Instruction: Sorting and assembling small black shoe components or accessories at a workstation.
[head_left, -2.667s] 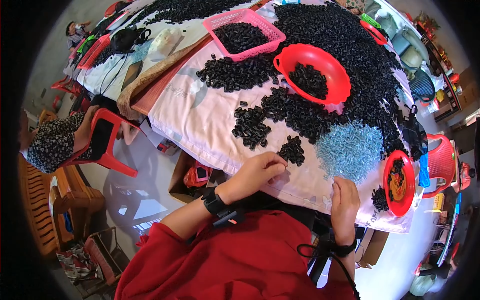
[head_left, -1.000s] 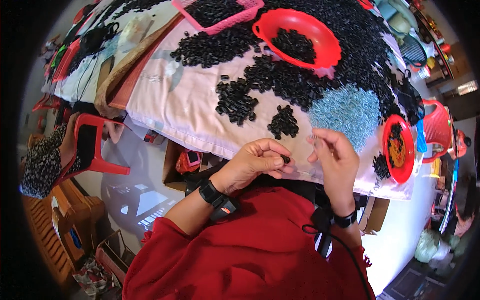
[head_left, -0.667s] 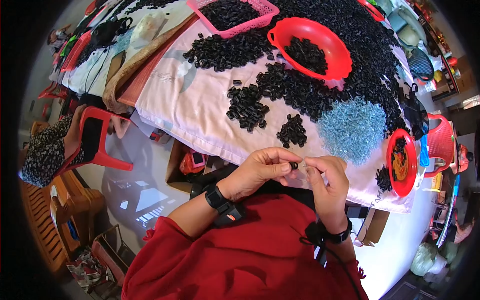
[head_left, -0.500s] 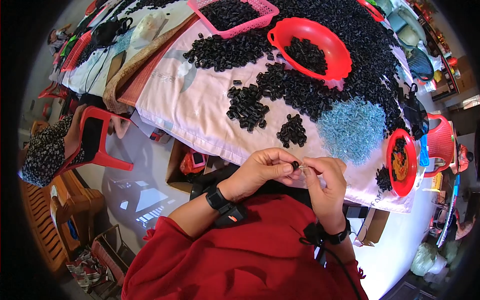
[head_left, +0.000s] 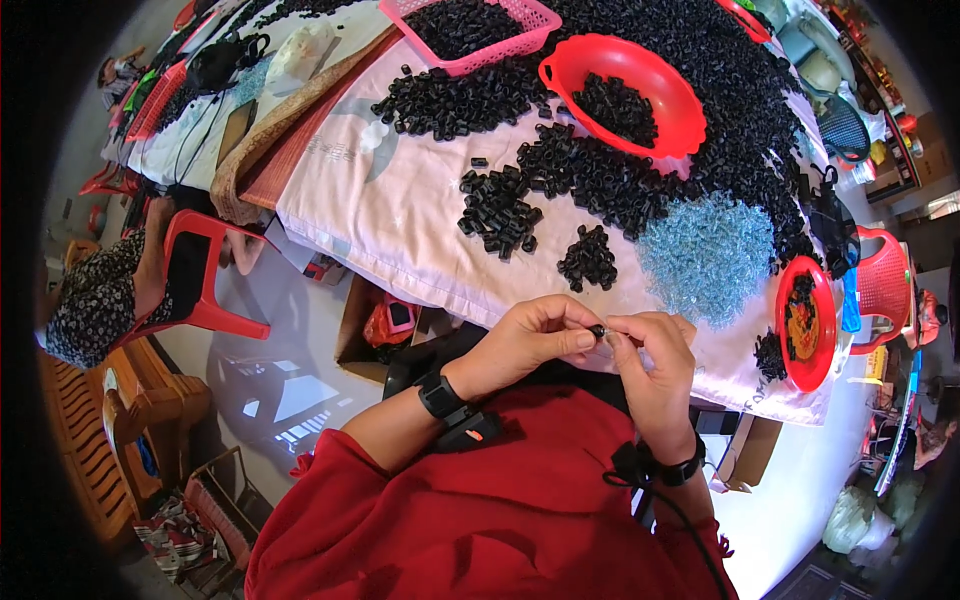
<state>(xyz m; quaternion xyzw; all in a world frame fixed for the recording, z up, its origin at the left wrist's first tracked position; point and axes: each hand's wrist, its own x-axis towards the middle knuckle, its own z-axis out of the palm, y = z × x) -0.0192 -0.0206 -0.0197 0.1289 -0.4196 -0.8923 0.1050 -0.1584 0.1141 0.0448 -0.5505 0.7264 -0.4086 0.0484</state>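
Note:
My left hand [head_left: 532, 343] is closed, pinching a small black plastic piece [head_left: 597, 331] between thumb and fingertips above the table's near edge. Against that piece, my right hand [head_left: 655, 355] is closed too, its thumb and forefinger pressed around a tiny clear piece that is mostly hidden. Just beyond my hands lies a little pile of black plastic pieces [head_left: 587, 259], with a larger black pile [head_left: 497, 213] to its left. To the right is a heap of small clear bluish pieces [head_left: 708, 258].
Farther back on the cloth-covered table [head_left: 400, 250] stand a red oval basin [head_left: 675, 100] and a pink basket [head_left: 480, 60], both holding black pieces. A red bowl [head_left: 820, 345] sits at the right edge. At left, a person [head_left: 110, 290] sits beside a red chair [head_left: 205, 275].
The clear piece at my right fingertips shows less now, and the fingers sit close against the black piece. Both hands have stayed in nearly the same place.

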